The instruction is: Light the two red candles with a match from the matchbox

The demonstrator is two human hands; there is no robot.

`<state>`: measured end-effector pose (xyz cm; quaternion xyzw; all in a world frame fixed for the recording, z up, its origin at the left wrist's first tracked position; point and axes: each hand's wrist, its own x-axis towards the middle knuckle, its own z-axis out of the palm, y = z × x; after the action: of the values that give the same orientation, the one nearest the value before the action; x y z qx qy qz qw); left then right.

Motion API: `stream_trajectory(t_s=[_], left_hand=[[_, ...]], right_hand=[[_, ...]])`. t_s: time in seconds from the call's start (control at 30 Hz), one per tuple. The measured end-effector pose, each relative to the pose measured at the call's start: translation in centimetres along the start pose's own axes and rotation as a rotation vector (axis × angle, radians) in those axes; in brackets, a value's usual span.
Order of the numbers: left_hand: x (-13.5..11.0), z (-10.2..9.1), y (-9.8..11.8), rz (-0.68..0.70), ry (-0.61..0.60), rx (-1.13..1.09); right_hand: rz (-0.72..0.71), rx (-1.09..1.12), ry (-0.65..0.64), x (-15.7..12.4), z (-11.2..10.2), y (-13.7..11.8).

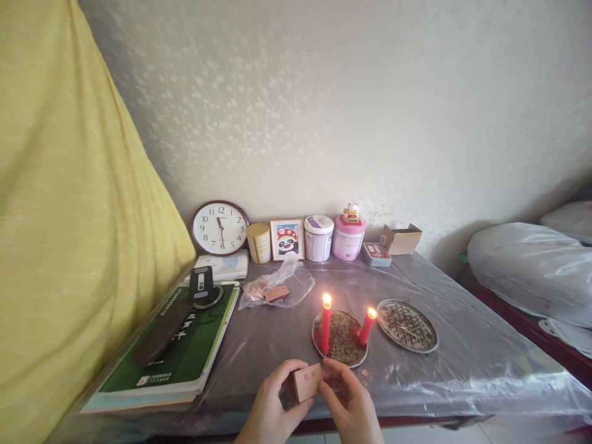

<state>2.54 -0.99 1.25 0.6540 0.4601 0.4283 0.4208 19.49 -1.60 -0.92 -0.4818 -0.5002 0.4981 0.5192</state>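
Note:
My left hand (272, 401) and my right hand (349, 398) meet low in the middle of the view, both closed on a small brown box (308, 382) with red print, like a matchbox. Just beyond it a round metal plate (342, 351) carries two lit red candles: one upright (325, 324), one leaning right (367, 325). A second round metal plate (407, 325) lies to the right.
Plastic sheeting (462, 357) covers the table. A green book (180, 357) with a dark phone on it lies left, a plastic bag (277, 287) beyond. A clock (220, 227), tins, a picture and small boxes line the wall. Yellow curtain (69, 216) hangs left.

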Motion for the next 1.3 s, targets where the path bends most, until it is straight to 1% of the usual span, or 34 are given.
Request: stream_trajectory(t_s=[0.1, 0.23, 0.3, 0.4, 0.47, 0.6, 0.7, 0.83, 0.97, 1.03, 1.17, 1.3], left_hand=[[-0.1, 0.0, 0.1, -0.001, 0.012, 0.005], [0.0, -0.1, 0.7, -0.028, 0.014, -0.006], [0.1, -0.2, 0.9, -0.049, 0.011, -0.031], [0.2, -0.3, 0.9, -0.069, 0.007, -0.1], [0.3, -0.3, 0.9, -0.071, 0.008, -0.139], [0.3, -0.3, 1.1, -0.086, 0.009, -0.192], [0.3, -0.3, 1.3, -0.112, -0.013, -0.281], [0.2, 0.0, 0.5, -0.15, -0.061, -0.441], [0.2, 0.2, -1.0, -0.142, -0.091, -0.597], [0.3, 0.1, -1.3, -0.149, -0.052, -0.614], [0.4, -0.4, -0.9, -0.18, 0.077, -0.518], [0.5, -0.7, -0.4, -0.212, 0.113, -0.474]], right_hand=[[-0.014, -0.008, 0.006, -0.1, 0.3, -0.1], [-0.073, -0.031, 0.098, -0.4, 0.7, -0.2], [-0.093, -0.028, 0.083, -0.6, 0.8, -0.5], [-0.1, -0.036, -0.011, -0.7, 0.5, -0.9], [-0.103, -0.054, -0.042, -0.6, 0.3, -1.2], [-0.129, -0.084, -0.024, -0.6, 0.4, -1.6], [-0.143, -0.088, 0.002, -0.7, 0.9, -1.7], [-0.129, -0.051, 0.034, -0.9, 1.4, -1.5], [-0.185, -0.097, 0.056, -0.9, 1.2, -1.7], [-0.232, -0.154, 0.081, -0.9, 1.0, -1.8], [-0.317, -0.253, 0.095, -0.9, 0.7, -1.8], [-0.388, -0.328, 0.098, -0.9, 0.7, -1.6]])
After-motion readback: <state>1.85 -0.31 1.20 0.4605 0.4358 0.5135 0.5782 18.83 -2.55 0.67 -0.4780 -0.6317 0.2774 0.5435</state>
